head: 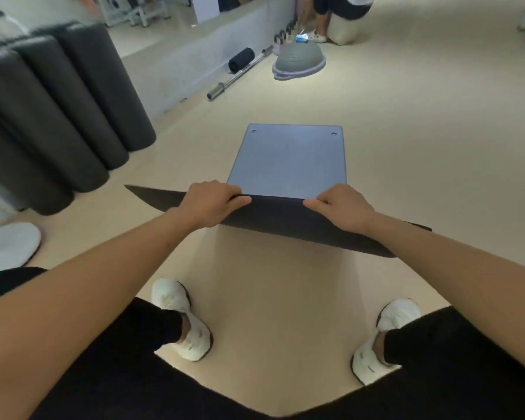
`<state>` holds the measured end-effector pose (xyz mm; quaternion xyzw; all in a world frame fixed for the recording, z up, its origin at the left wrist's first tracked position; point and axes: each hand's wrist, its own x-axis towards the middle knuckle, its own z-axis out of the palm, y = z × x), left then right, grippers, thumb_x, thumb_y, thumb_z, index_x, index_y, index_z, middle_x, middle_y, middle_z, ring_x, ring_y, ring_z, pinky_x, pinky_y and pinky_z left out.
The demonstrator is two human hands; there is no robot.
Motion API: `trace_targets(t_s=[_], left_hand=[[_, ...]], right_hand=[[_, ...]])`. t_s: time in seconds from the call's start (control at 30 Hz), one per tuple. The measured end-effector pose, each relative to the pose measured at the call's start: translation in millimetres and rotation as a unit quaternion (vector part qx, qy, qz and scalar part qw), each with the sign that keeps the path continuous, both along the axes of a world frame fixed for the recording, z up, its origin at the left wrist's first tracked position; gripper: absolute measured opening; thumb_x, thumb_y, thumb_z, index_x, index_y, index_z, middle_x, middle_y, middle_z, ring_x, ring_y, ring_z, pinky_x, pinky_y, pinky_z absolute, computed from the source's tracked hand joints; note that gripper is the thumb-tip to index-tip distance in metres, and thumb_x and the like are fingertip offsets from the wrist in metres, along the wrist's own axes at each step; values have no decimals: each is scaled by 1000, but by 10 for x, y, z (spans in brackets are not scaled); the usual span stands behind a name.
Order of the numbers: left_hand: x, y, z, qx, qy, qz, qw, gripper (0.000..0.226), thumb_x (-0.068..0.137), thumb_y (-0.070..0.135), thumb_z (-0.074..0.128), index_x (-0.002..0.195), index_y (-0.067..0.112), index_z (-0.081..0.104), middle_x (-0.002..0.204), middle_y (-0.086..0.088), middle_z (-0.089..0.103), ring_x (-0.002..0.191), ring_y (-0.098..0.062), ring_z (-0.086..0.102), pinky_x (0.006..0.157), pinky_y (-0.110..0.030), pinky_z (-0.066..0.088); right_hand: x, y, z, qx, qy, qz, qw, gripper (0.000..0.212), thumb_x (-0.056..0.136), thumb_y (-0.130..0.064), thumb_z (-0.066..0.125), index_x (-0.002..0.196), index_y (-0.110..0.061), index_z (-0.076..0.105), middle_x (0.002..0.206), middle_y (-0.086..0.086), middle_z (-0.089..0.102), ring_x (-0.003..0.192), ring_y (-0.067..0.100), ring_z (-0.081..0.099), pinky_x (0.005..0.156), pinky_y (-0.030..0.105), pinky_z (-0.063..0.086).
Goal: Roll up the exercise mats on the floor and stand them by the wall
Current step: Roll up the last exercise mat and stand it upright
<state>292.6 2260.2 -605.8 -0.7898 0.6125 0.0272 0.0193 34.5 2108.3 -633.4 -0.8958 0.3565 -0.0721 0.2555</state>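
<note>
Far left, I note four dark rolled mats (pixel 58 116) standing upright, side by side. Left hand (pixel 208 203) grips the lifted near edge of the grey mat (pixel 287 159); right hand (pixel 341 206) grips the same edge. Its far end lies flat on the floor (pixel 422 131).

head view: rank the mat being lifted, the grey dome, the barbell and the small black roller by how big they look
1. mat, largest, though also nearest the camera
2. grey dome
3. barbell and small black roller: bar longer, roller thicker, so no clear order
</note>
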Motion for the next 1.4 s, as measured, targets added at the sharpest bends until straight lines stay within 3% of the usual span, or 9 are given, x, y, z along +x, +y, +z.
trace_targets(t_s=[0.3,0.47,0.63,0.8,0.87,1.0,1.17,1.3,1.4], left_hand=[[-304,799,-791,148,185,65,969,60,103,63,41,65,17,50,64,-1,51,62,-21,50,63,-35,34],[-354,685,-1472,221,279,95,930,60,101,61,49,72,10,63,69,-7,58,67,-25,56,68,-37,38],[-199,468,-1820,245,327,110,906,61,98,58,57,85,2,77,84,-13,73,80,-30,69,80,-40,51],[-64,407,-2156,264,348,126,891,59,99,59,55,87,7,80,87,-11,75,84,-30,72,84,-42,54],[-85,379,-2252,280,345,121,888,58,100,59,54,87,9,80,87,-9,76,84,-27,72,84,-42,54],[-245,237,-2360,306,281,53,908,57,103,60,45,91,13,76,90,-4,72,85,-24,67,82,-40,50],[-316,124,-2427,297,174,-46,938,39,103,45,52,134,22,58,128,-3,63,117,-28,60,89,-38,46],[-430,315,-2594,239,52,-139,960,79,89,69,55,151,21,42,150,-9,47,137,-32,44,112,-46,36],[-618,527,-2845,308,18,-171,936,127,66,97,48,162,19,19,163,-12,30,148,-34,29,122,-50,24]], right_hand=[[-146,610,-488,213,188,61,957,52,102,-52,53,69,-16,70,75,3,66,71,16,62,67,27,43],[-137,842,-982,49,214,36,975,38,97,-53,60,118,-21,63,120,5,66,104,25,61,86,36,47],[-234,1336,-1569,-103,207,135,964,94,86,-84,42,158,-26,26,156,7,38,141,33,38,121,56,23],[-296,1451,-2038,-131,272,168,938,138,64,-100,44,163,-15,2,170,19,4,155,45,1,122,68,1],[-312,1452,-2201,-109,295,180,932,141,63,-99,49,162,-14,-5,170,19,0,155,46,-2,122,68,2],[-328,1236,-2424,-74,302,179,933,139,63,-96,56,161,-14,1,160,19,26,147,41,26,122,62,20],[-246,901,-2573,-64,311,211,925,123,71,-94,50,158,-11,22,142,15,51,126,36,49,114,53,32],[-193,884,-2791,-18,349,211,913,121,76,-91,49,161,-13,14,150,14,42,134,37,43,114,57,31],[-209,890,-2973,47,365,212,905,119,78,-88,51,163,-16,10,156,12,37,139,35,39,112,54,36]])
